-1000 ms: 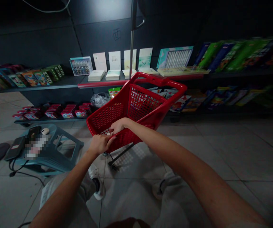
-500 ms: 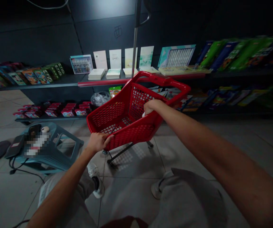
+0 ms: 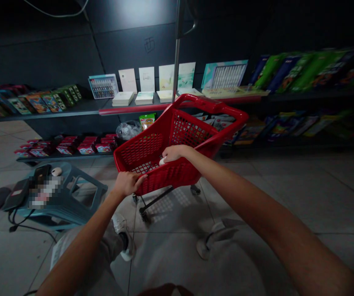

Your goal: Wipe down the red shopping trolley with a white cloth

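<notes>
Left hand [image 3: 128, 183] clenched on near rim of red plastic mesh shopping cart [image 3: 139, 150] at 12 o'clock; right hand [image 3: 174, 153] grasping small white object [image 3: 163, 162] above basket.

Pixelated item [image 3: 46, 191] (unreadable), white object [image 3: 163, 162] half-hidden

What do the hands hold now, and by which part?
The left hand grips the near rim of the red shopping cart. The right hand is at that rim, a small white thing in its fingers; what it is cannot be told.
</notes>
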Motion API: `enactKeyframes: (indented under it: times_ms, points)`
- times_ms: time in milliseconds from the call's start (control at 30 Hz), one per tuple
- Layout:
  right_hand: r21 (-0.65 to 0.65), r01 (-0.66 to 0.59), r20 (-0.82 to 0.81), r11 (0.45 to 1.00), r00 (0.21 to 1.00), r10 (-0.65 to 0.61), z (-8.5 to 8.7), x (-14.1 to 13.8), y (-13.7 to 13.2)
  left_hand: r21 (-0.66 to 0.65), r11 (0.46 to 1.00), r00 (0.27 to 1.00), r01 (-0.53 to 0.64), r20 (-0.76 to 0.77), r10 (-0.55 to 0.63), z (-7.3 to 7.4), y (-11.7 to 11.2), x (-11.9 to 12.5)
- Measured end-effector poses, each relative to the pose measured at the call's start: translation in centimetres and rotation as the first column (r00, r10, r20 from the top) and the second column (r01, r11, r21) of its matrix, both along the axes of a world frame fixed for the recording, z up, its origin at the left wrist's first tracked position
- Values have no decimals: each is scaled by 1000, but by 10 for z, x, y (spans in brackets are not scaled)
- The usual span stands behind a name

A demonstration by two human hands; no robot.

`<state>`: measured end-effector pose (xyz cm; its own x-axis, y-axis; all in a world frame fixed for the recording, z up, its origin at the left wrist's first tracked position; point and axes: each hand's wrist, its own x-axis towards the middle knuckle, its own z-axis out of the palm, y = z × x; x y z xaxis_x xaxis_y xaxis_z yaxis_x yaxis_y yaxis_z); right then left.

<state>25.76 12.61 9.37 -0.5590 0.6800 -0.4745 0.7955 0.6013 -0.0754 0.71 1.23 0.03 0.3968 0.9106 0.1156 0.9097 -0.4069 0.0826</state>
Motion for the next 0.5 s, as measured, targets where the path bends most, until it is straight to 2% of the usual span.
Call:
enactKeyframes:
  times_ms: [67, 167, 233, 367, 500]
  points:
    - [95, 96, 19, 991, 995, -98, 2, 18, 5, 11, 1000, 1000, 1, 2, -1, 0, 3, 0]
    - [211, 232, -74, 950, 972, -221, -1, 36, 8, 14, 1000, 1000, 7, -4, -7, 1, 10, 0]
    - [244, 245, -112, 938, 968, -223, -5, 41, 9, 13, 1000, 1000, 5, -16, -5, 2, 14, 0]
    - [226, 246, -141, 943, 966, -218, -13, 36, 10, 11, 1000, 1000, -1, -29, 1, 3, 22, 0]
    - [308, 331, -356, 892, 910, -215, -21, 35, 6, 11, 1000, 1000, 12, -25, -12, 2, 28, -3]
